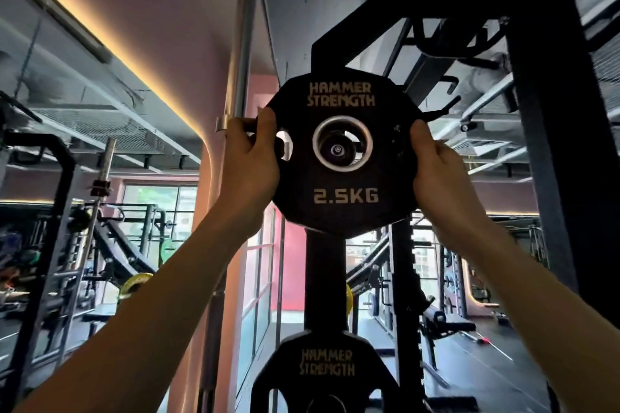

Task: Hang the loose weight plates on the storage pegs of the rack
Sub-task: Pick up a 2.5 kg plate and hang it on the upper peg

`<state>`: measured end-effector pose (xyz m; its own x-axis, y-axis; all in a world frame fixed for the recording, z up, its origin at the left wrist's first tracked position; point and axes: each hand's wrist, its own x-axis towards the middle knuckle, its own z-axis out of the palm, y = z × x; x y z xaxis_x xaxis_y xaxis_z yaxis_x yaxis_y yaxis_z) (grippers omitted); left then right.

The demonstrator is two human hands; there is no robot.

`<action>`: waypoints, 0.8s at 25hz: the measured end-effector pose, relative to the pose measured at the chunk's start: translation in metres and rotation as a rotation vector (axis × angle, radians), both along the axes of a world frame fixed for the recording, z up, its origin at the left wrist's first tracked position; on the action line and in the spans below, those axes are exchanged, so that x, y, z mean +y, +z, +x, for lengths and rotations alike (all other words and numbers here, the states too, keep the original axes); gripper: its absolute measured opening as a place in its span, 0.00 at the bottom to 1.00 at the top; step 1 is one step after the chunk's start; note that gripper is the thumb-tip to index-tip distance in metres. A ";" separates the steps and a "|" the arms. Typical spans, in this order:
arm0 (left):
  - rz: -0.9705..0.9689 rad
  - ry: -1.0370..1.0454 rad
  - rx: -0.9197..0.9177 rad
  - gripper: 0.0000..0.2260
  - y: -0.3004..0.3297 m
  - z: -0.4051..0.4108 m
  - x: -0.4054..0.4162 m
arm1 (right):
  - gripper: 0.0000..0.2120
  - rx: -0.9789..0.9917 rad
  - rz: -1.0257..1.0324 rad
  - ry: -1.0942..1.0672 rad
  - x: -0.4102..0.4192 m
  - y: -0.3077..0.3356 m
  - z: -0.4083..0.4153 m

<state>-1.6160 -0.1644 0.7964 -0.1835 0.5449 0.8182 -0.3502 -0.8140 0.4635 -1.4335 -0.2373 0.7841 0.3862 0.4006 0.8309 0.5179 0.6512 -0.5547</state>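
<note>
Two hands, left [250, 157] at nine o'clock, right [436, 164] at three, gripping one plate [345, 204], peg [337, 149] in bore, second plate [327, 369] at six o'clock

Between your fingers [265, 131] the 2.5 kg plate [342, 157] blocks the way, its peg [337, 149] showing through the hole; open air left, rack upright [550, 144] crowding right, another plate [327, 375] below.

Two hands raised, both gripping.

The left hand [250, 157] and the right hand [436, 168] are held up high on stretched forearms, fingers curled around the opposite edges of the weight plate [342, 211], thumbs toward the camera.
</note>
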 end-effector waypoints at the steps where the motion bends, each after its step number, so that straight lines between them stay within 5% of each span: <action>1: 0.001 0.004 0.006 0.13 0.000 0.003 0.009 | 0.25 -0.009 -0.003 -0.019 0.007 0.000 0.001; 6: 0.029 -0.015 0.015 0.09 -0.005 0.019 0.056 | 0.18 -0.053 -0.008 -0.131 0.044 0.001 0.015; 11: 0.029 -0.048 0.033 0.09 -0.007 0.036 0.091 | 0.28 -0.056 -0.017 -0.137 0.083 0.001 0.035; 20: 0.013 -0.039 0.085 0.10 -0.010 0.056 0.138 | 0.26 -0.060 -0.040 -0.105 0.131 0.000 0.055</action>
<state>-1.5605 -0.0267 0.7861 -0.0921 0.5397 0.8368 -0.3414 -0.8065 0.4827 -1.3784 -0.1067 0.7843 0.3775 0.3938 0.8381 0.6153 0.5697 -0.5448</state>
